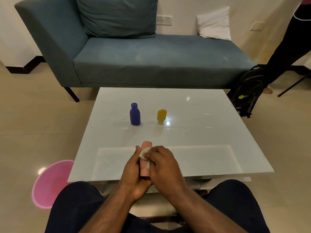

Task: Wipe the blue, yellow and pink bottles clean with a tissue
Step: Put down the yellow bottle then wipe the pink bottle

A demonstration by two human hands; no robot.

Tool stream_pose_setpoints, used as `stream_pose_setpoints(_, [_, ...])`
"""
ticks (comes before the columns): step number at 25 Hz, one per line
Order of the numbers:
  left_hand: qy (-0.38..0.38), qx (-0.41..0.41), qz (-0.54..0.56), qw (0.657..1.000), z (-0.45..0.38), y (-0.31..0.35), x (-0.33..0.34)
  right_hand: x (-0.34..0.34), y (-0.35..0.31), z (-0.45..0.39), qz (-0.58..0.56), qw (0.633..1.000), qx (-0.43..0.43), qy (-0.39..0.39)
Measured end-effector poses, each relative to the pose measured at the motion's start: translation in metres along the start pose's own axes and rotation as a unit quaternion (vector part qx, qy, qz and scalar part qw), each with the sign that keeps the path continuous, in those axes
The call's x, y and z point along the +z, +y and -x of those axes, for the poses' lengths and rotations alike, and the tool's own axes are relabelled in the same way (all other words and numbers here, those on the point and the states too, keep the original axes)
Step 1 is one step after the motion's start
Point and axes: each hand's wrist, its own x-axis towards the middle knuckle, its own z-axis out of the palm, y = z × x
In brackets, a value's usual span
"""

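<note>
While the left hand wraps round the pink bottle from its left side, fingers curled up along the body and the bottle's base sitting near the palm, the right hand presses a crumpled white tissue against the bottle's upper part, its fingers bent over the wad and pinching it. A strip of the tissue also shows lower down, between the right fingers and the bottle. The bottle stands roughly upright in the grip, its rounded top clear of both hands, held just above the near edge of the white glossy tabletop.

Farther back on the tabletop the blue bottle stands upright with its cap on, and the yellow bottle stands to its right on its pale cap, the two apart from each other and well apart from the hands.

Beside the table on the left a pink basin lies on the tiled floor. Beyond the table is a blue-grey chaise sofa with a matching cushion and a white pillow. A black backpack leans at the sofa's right end, near another person's dark-clad leg.
</note>
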Motion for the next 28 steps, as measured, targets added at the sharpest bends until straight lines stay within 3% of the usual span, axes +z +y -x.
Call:
stream_pose_setpoints(3, [0.008, 0.002, -0.029, 1.0, 0.0, -0.002, -0.001, -0.001, 0.002, 0.004, 0.019, 0.999, -0.038, -0.005])
stream_pose_setpoints(6, [0.021, 0.014, -0.091, 0.996, 0.001, -0.005, 0.003, -0.008, 0.017, -0.024, 0.0, 0.999, 0.022, 0.045])
stream_pose_setpoints(12, [0.056, 0.04, -0.148, 0.987, -0.003, -0.006, 0.001, -0.011, 0.013, -0.022, 0.069, 0.996, -0.044, -0.018])
stream_pose_setpoints(15, [0.057, 0.044, -0.139, 0.988, -0.004, -0.006, 0.001, -0.013, 0.021, -0.034, 0.05, 0.999, 0.0, 0.013])
stream_pose_setpoints(20, [0.005, 0.03, -0.084, 0.996, 0.0, -0.002, 0.001, -0.009, 0.004, 0.004, 0.063, 0.995, -0.074, -0.039])
stream_pose_setpoints(25, [0.027, 0.015, -0.078, 0.997, -0.004, -0.001, 0.0, -0.008, 0.023, -0.026, 0.009, 1.0, 0.006, 0.026])
stream_pose_setpoints(28, [0.011, 0.007, -0.033, 0.999, -0.007, 0.0, -0.005, -0.002, 0.011, -0.001, 0.033, 0.999, -0.02, -0.005])
